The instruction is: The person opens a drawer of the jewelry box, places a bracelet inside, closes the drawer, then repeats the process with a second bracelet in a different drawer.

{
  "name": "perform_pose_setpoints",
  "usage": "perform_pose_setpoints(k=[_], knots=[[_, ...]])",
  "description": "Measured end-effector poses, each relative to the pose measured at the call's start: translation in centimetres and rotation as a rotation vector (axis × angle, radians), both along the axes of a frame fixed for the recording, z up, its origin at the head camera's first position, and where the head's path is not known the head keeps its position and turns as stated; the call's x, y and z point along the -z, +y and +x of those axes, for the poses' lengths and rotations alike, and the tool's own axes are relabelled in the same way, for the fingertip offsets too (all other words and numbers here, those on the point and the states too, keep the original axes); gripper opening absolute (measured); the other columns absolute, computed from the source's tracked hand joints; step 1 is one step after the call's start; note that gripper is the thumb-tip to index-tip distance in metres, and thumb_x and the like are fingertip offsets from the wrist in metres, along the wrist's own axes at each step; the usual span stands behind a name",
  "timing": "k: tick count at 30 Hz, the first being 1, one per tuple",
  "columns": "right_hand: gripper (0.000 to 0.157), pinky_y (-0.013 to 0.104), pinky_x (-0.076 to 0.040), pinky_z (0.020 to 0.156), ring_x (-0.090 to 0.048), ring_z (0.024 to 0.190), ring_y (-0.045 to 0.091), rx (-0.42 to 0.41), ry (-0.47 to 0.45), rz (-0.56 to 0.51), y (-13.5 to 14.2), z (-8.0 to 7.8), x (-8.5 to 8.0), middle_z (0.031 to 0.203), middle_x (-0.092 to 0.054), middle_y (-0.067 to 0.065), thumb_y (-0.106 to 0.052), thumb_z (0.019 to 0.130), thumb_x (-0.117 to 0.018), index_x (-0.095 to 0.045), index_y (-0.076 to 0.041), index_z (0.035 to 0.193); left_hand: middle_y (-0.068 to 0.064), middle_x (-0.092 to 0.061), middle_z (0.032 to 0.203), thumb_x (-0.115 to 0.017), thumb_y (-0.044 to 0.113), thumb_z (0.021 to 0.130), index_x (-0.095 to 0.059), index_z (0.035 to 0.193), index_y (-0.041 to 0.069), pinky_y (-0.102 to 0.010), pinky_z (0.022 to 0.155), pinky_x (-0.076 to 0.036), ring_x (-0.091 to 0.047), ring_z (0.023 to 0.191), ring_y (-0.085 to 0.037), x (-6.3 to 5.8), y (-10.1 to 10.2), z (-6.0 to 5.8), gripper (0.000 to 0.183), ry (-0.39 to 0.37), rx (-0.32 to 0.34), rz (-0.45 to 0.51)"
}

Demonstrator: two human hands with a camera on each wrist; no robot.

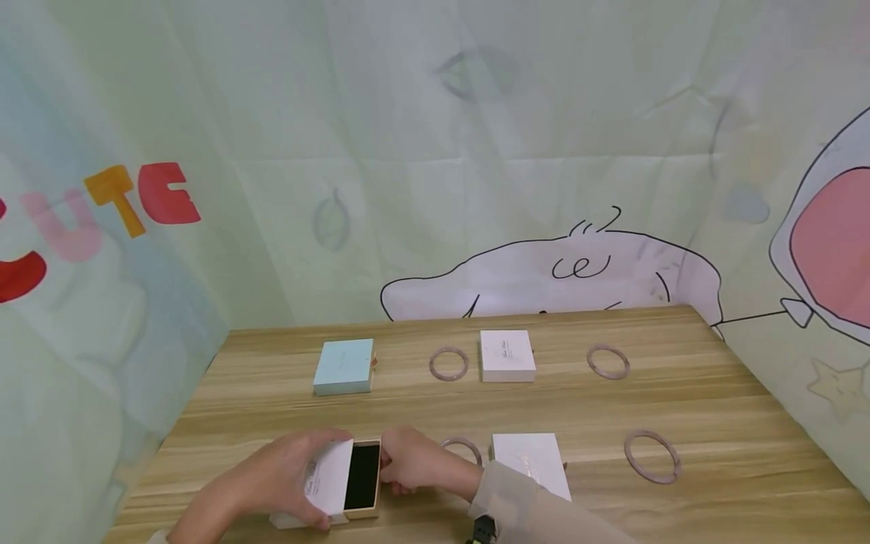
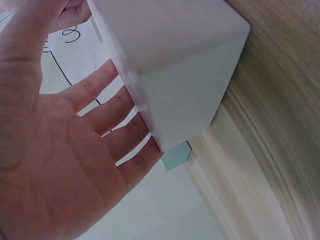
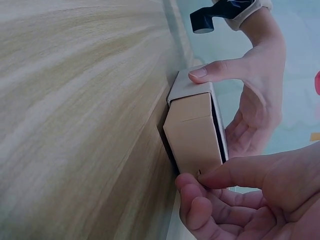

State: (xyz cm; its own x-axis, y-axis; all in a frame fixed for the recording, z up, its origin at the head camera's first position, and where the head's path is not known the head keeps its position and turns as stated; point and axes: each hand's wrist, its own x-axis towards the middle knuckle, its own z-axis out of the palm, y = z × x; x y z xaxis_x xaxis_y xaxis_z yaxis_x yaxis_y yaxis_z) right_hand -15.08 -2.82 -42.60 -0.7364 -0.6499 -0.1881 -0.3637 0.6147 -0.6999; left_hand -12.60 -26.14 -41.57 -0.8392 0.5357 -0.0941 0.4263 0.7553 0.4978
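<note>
My left hand [image 1: 272,472] grips the white sleeve of a slide-out gift box [image 1: 329,480] low in the head view, thumb on the near side and fingers on the far side. The box's drawer stands partly out to the right, with a black lining [image 1: 363,474] inside. At its tan front wall [image 3: 190,132], my right hand [image 1: 414,457] pinches at the lower edge with thumb and finger; what lies between them is mostly hidden. The left wrist view shows the sleeve's plain end [image 2: 185,95] beside the left fingers. Just right of my right hand lies a bracelet [image 1: 464,440], partly covered by the forearm.
A light blue box [image 1: 344,364] stands at the back left. Further right are a back bracelet [image 1: 431,366], a white box [image 1: 507,353] and another bracelet [image 1: 590,362]. Nearer are a second white box [image 1: 526,451], partly behind my right sleeve, and a bracelet [image 1: 628,455].
</note>
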Motion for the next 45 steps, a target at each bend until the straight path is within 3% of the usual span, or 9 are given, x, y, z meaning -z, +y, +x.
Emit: perform_pose_setpoints(k=[12, 22, 26, 31, 45], knots=[[0.036, 0.018, -0.034, 0.034, -0.042, 0.031, 0.008, 0.024, -0.039, -0.017, 0.4, -0.1, -0.1, 0.042, -0.053, 0.001, 0.006, 0.088, -0.066, -0.056, -0.003, 0.054, 0.010, -0.059, 0.113, -0.092, 0.056, 0.054, -0.058, 0.132, 0.011, -0.030, 0.077, -0.045, -0.052, 0.091, -0.010, 0.1, 0.0, 0.2, 0.097, 0.042, -0.003, -0.005], [0.038, 0.017, -0.035, 0.034, -0.042, 0.030, 0.007, -0.002, -0.012, -0.009, 0.7, -0.3, -0.1, 0.040, -0.051, 0.000, 0.007, 0.087, -0.066, -0.057, -0.001, 0.052, 0.007, -0.058, 0.120, -0.092, 0.056, 0.054, -0.057, 0.134, 0.011, -0.033, 0.081, -0.046, -0.052, 0.095, -0.012, -0.1, 0.2, 0.1, 0.098, 0.001, -0.031, -0.021], [0.036, 0.017, -0.034, 0.034, -0.041, 0.030, 0.008, 0.001, -0.019, -0.013, 1.0, -0.3, -0.2, 0.042, -0.053, 0.004, 0.009, 0.086, -0.065, -0.056, 0.001, 0.052, 0.007, -0.058, 0.119, -0.092, 0.057, 0.054, -0.056, 0.134, 0.011, -0.033, 0.080, -0.046, -0.052, 0.094, -0.012, 0.0, 0.1, 0.1, 0.099, 0.019, -0.013, -0.017], [0.033, 0.018, -0.036, 0.035, -0.044, 0.032, 0.009, 0.011, -0.017, 0.017, 1.2, -0.4, -0.4, 0.044, -0.056, 0.006, 0.009, 0.085, -0.066, -0.055, 0.000, 0.054, 0.006, -0.058, 0.119, -0.092, 0.057, 0.054, -0.056, 0.134, 0.010, -0.032, 0.080, -0.047, -0.052, 0.094, -0.011, 0.1, 0.0, 0.2, 0.100, 0.052, 0.008, -0.006], [0.036, 0.018, -0.038, 0.036, -0.046, 0.032, 0.010, -0.014, -0.012, 0.071, 1.7, -0.7, -0.6, 0.043, -0.054, 0.000, 0.005, 0.088, -0.067, -0.054, -0.004, 0.056, 0.007, -0.058, 0.119, -0.092, 0.058, 0.054, -0.056, 0.134, 0.011, -0.032, 0.080, -0.046, -0.052, 0.094, -0.012, 0.0, 0.0, 0.1, 0.100, 0.027, 0.001, -0.011]])
